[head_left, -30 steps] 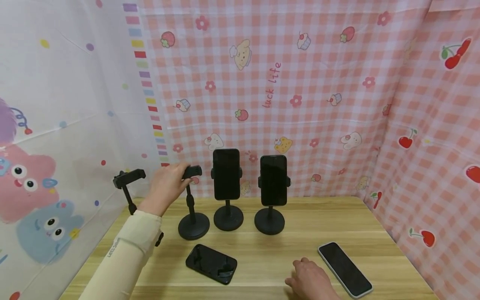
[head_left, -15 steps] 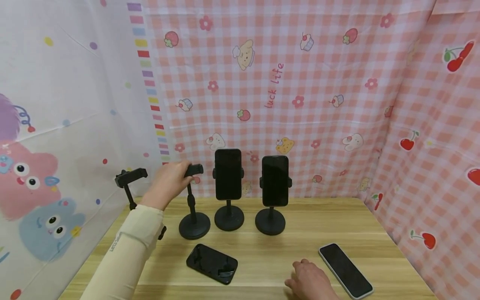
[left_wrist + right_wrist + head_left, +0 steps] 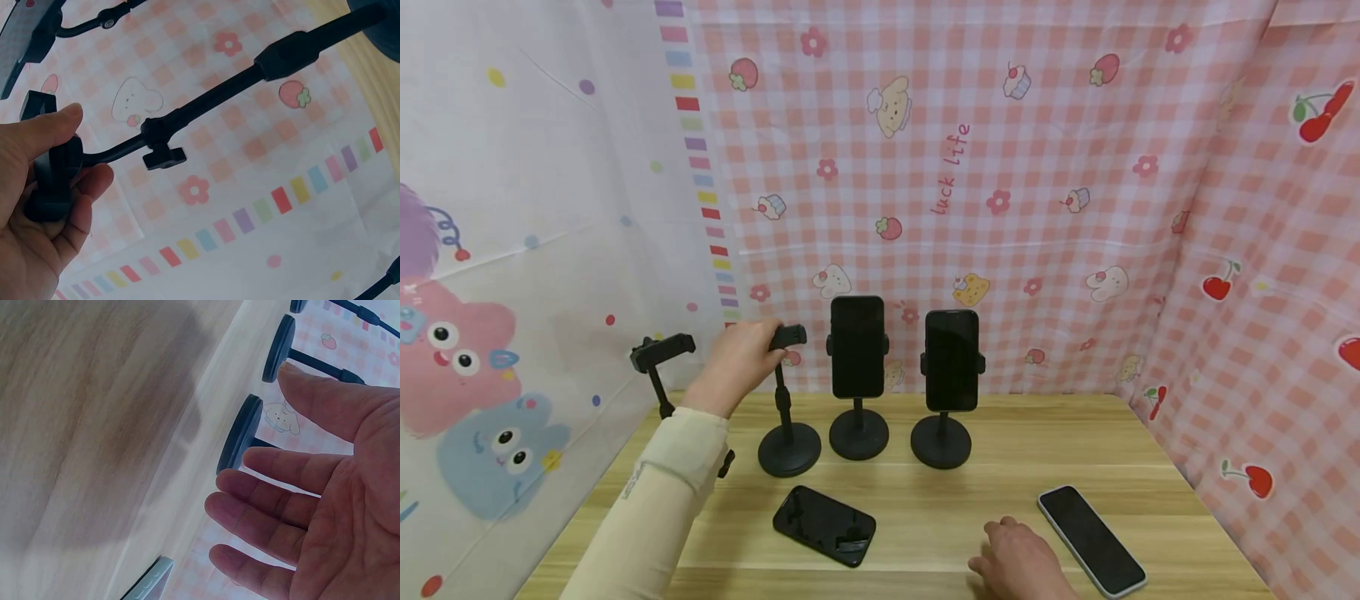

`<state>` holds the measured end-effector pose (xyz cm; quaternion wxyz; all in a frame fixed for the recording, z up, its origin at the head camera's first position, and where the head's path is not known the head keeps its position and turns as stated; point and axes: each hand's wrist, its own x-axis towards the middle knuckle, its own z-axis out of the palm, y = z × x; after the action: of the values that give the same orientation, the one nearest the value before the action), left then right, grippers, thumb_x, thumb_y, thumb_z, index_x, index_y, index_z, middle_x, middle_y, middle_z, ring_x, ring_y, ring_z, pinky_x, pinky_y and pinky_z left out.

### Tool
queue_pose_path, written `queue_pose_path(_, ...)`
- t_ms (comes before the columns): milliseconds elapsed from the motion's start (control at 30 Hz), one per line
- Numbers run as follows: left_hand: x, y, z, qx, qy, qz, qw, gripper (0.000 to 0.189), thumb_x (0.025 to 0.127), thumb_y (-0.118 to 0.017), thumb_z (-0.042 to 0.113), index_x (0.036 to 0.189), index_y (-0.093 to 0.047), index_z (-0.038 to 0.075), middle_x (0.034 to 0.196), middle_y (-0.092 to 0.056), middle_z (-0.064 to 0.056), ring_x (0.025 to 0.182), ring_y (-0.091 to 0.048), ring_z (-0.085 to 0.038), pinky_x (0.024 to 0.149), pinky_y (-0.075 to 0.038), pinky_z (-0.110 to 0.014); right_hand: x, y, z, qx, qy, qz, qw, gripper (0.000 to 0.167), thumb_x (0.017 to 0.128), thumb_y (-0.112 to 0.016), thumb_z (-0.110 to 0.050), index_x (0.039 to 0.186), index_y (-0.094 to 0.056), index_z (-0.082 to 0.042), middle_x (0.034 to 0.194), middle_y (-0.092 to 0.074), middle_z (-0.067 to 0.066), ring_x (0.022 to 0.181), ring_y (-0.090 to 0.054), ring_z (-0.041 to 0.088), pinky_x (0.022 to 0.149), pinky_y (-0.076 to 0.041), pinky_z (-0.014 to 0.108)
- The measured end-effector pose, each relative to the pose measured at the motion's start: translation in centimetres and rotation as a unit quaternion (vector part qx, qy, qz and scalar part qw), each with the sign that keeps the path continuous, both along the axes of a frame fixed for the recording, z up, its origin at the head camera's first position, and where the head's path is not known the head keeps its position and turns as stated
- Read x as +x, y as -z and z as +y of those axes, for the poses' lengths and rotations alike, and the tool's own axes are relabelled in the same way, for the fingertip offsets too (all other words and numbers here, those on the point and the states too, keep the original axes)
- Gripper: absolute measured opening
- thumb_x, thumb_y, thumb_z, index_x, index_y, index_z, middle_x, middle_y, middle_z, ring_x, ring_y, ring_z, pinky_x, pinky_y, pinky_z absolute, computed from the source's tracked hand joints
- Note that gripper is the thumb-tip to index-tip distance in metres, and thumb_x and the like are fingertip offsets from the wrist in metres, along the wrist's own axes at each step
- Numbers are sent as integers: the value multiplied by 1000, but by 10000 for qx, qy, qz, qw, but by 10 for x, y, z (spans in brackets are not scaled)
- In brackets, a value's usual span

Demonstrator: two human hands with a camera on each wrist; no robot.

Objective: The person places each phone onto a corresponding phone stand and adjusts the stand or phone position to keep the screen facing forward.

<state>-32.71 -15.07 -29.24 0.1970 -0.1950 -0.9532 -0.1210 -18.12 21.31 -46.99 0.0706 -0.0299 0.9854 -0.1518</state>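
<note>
My left hand (image 3: 737, 362) grips the clamp head of a black phone stand (image 3: 785, 417); in the left wrist view, thumb and fingers wrap round that clamp (image 3: 53, 162), which holds no phone. The stand's round base rests on the table. Low on the right, my right hand (image 3: 1021, 560) hovers over or rests by the table, fingers loosely extended and holding nothing, as the right wrist view also shows. Just right of it lies a phone with a pale case edge (image 3: 1092, 540). A black phone (image 3: 824, 525) lies face up in front of the gripped stand.
Two stands hold upright phones, one phone (image 3: 857, 346) at the middle and another phone (image 3: 952, 360) to its right. Another phone stand (image 3: 658, 367) at the left is partly hidden by my forearm. Patterned cloth (image 3: 1037, 250) hangs behind the wooden table (image 3: 1000, 492) and along both sides.
The head view has shifted slightly. My left hand keeps its grip on the stand's clamp, and my right hand stays in nearly the same place.
</note>
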Motion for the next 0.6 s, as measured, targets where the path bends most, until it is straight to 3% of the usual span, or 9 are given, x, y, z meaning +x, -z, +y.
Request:
queue_pose_path(267, 0, 8, 0, -1, -93, 201, 9998, 31, 89, -76, 17, 112, -65, 0, 96, -70, -18, 79, -67, -30, 70, -54, -46, -4, -3, -5, 103, -121, -76, 9998, 45, 82, -80, -30, 109, -67, 4, 100, -63, 15, 91, -62, 32, 84, -50, 51)
queue_pose_path(600, 2, 14, -2, 63, -73, 450, 9989, 46, 89, -77, 20, 126, -60, -1, 108, -67, -22, 86, -67, -35, 74, -54, -49, -8, -4, -9, 46, -492, 559, 9972, 42, 82, -81, -28, 105, -67, 5, 101, -63, 18, 89, -62, 34, 80, -51, 52)
